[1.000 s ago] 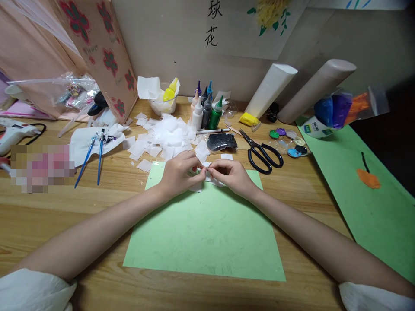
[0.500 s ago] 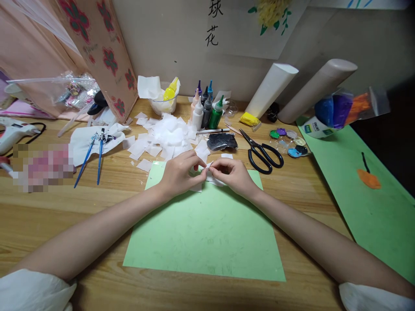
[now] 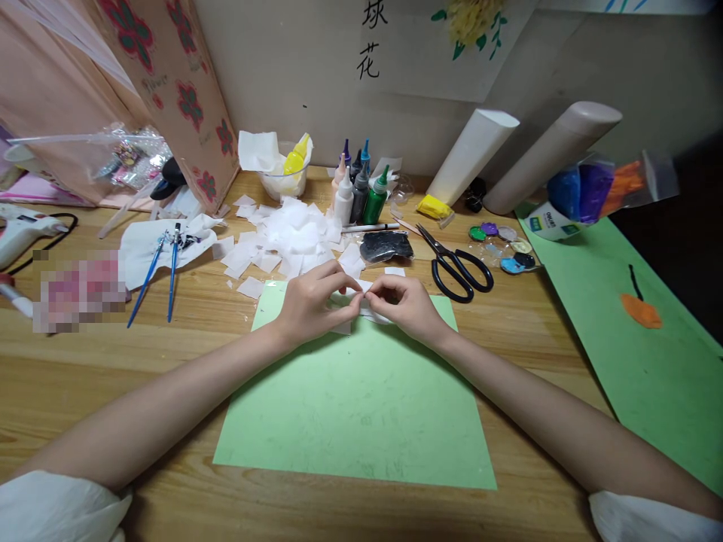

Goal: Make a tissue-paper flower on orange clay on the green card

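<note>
My left hand [image 3: 317,302] and my right hand [image 3: 407,303] meet over the top edge of a green sheet of paper [image 3: 355,406]. Thumb and forefinger of each are pinched together on a small piece of white tissue paper, mostly covered by the fingertips. More white paper squares [image 3: 375,315] lie on the sheet beneath and between the hands. Just beyond my left hand is a heap of cut white paper squares [image 3: 299,229]. Black-handled scissors [image 3: 455,263] lie to the right of my right hand.
Behind the heap stand several paint bottles [image 3: 359,199] and a plastic cup [image 3: 282,181]. A black clay packet [image 3: 387,246] lies near the hands. Two paintbrushes [image 3: 174,278] rest on a stained tissue at left. Another green sheet [image 3: 633,354] spans the right side.
The tip of white paper that stuck up between the fingers hardly shows now, and the fingertips are slightly closer together. Both arms stay in place.
</note>
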A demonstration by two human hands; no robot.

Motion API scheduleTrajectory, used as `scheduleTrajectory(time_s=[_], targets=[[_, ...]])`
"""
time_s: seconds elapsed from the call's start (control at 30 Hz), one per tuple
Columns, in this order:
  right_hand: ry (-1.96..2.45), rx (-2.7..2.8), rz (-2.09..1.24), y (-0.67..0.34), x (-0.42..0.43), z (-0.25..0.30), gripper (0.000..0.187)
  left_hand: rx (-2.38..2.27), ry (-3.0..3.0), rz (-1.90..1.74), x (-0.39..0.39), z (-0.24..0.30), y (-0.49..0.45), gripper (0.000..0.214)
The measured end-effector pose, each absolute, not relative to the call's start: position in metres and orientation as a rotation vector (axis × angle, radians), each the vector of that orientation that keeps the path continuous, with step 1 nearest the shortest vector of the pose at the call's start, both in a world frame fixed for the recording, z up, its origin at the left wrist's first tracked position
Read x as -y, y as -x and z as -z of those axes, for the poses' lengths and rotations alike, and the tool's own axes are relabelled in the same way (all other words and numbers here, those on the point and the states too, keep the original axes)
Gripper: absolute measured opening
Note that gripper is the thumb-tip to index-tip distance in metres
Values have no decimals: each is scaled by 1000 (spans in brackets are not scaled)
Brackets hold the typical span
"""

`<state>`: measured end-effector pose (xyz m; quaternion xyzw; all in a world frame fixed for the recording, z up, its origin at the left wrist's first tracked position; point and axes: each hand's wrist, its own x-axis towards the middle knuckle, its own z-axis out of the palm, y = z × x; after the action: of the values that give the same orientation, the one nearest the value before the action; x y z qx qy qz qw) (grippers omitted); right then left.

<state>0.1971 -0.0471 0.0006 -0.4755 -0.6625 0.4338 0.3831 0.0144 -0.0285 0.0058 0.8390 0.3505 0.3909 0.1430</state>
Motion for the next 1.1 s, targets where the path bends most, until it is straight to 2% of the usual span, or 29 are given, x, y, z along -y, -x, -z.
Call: scheduleTrajectory(time_s=[0.7,0.87,1.1], targets=[[1190,1683,-1126,-196,48,-2,14,-1066,-2444,-1114,28,-5,-14,2],[1198,1631,-1122,-196,47,-3,10,-1204,-2283,-1159,27,-8,-15,5],[1249,1579,-1121,-197,47,-1,13,-1539,-1834,-1308,13,-3,-11,2]])
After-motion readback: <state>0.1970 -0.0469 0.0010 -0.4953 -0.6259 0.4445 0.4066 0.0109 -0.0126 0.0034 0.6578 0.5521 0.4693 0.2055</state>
